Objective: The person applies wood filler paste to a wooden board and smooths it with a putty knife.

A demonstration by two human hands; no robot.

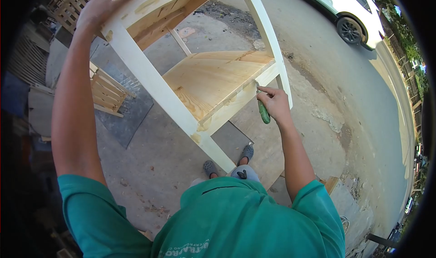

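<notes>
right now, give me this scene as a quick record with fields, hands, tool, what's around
left hand: left hand grips the top corner of the wooden shelf unit
right hand: right hand holds a green-handled tool, its tip at the front edge of the lower shelf board
shelf unit: pale painted frame, bare wood boards, tilted toward the person
ground: concrete, with a dark metal sheet
nearby: slatted wooden piece at left; white car at upper right
feet: grey shoes below the frame

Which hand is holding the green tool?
The right hand grips the green-handled tool against the shelf edge; the left hand only holds the frame's top.
</notes>
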